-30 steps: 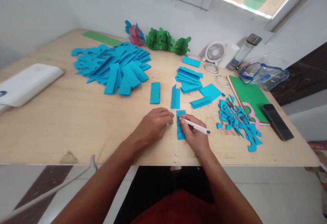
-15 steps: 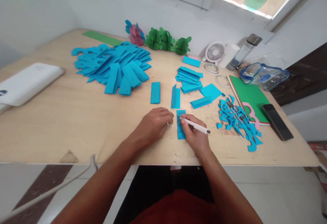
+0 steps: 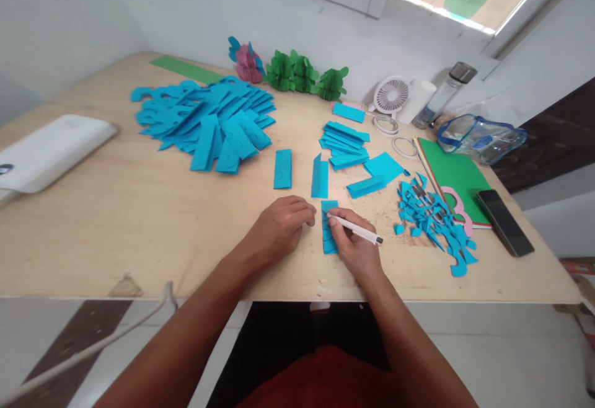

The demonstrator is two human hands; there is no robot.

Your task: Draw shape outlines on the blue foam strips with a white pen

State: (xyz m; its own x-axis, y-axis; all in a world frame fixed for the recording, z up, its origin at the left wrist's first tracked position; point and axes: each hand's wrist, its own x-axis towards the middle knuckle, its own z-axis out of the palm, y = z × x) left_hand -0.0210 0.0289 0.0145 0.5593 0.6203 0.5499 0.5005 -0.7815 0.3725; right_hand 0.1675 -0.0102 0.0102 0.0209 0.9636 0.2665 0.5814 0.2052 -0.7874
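Observation:
My right hand (image 3: 356, 243) is closed on a white pen (image 3: 357, 229), its tip on a blue paper strip (image 3: 330, 245) that bears drawn lines. Beside the strip's left edge, my left hand (image 3: 286, 225) rests on the table with its fingers curled together; whether anything is under them is hidden. Just beyond lie a folded blue piece (image 3: 320, 177) and a flat blue strip (image 3: 282, 169). A large heap of blue cut papers (image 3: 199, 110) spreads at the back left. Further blue folded papers (image 3: 344, 141) are stacked behind the hands.
Blue scraps (image 3: 427, 209) lie right, near a phone (image 3: 505, 222) and green paper (image 3: 450, 172). A fan (image 3: 391, 95), bottle (image 3: 444, 95) and clear pouch (image 3: 483, 138) stand behind. Green paper shapes (image 3: 302, 73) line the wall. A white device (image 3: 56, 150) sits left.

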